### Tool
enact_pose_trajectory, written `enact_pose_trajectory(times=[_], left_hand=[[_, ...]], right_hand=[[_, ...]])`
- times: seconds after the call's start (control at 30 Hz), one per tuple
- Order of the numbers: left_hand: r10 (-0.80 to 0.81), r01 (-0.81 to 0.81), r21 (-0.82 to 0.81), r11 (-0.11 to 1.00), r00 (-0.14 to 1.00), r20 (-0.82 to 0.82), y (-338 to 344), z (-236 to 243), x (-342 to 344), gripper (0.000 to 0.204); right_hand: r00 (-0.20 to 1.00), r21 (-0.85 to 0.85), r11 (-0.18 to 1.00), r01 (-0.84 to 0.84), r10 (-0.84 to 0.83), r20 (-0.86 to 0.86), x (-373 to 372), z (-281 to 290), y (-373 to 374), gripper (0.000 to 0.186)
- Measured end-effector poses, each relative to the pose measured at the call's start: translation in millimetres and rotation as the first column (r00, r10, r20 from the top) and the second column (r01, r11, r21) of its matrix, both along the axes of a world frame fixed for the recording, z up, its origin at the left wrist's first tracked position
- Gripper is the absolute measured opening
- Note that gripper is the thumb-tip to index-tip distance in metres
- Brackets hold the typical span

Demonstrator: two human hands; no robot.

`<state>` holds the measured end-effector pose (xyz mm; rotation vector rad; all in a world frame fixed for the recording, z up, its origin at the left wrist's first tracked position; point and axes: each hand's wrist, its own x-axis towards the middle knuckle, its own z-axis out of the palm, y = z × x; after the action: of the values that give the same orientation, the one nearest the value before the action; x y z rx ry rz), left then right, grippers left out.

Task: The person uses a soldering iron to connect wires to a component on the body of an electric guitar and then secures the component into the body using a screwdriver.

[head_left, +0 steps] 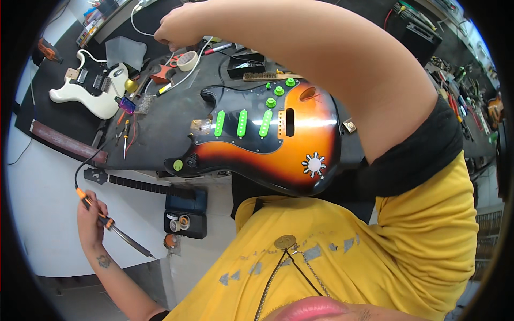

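Note:
My left hand [92, 216] grips the orange-and-black handle of a soldering iron [110, 223], whose metal tip points down to the right, out over the lower shelf area. My right hand [176, 29] is stretched across to the back of the bench near a white cable [193, 68], its fingers curled; what they hold is hidden. Below that arm lies a sunburst guitar body [308, 139] with a black pickguard, green pickup covers, green knobs and a white sun sticker. Loose red wires show in the cavity at its upper right.
Along the dark bench [160, 123] are a white guitar body [96, 104], tape roll [187, 61], black tray [246, 64], brush [257, 76], screwdriver [126, 134] and several tools [460, 101] at right. Below lie a guitar neck [139, 184] and an open case [184, 216].

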<state>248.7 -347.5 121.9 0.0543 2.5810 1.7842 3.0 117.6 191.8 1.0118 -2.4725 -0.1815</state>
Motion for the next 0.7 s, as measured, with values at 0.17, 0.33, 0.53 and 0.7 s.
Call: enact_pose_trajectory(times=[0.17, 0.33, 0.53, 0.7], left_hand=[[0.179, -0.187, 0.331, 0.925, 0.982, 0.055, 22, -5, -64, 0.044], [0.088, -0.084, 0.785, 0.614, 0.995, 0.038, 16, -24, -99, 0.04], [-0.225, 0.356, 0.926, 0.129, 0.919, -0.322, 103, -58, -110, 0.04], [-0.211, 0.386, 0.91, -0.153, 0.887, -0.411, 198, -52, -113, 0.028]], right_hand=[[0.992, -0.042, 0.996, -0.083, 0.087, 0.087, 68, 26, 55, 0.033], [0.973, -0.46, 0.881, 0.113, -0.004, 0.23, 134, 22, 132, 0.027], [0.92, -0.806, 0.448, 0.387, -0.133, 0.368, 192, -51, 262, 0.018], [0.796, -0.606, 0.525, 0.598, -0.48, 0.369, 230, -122, 324, 0.021]])
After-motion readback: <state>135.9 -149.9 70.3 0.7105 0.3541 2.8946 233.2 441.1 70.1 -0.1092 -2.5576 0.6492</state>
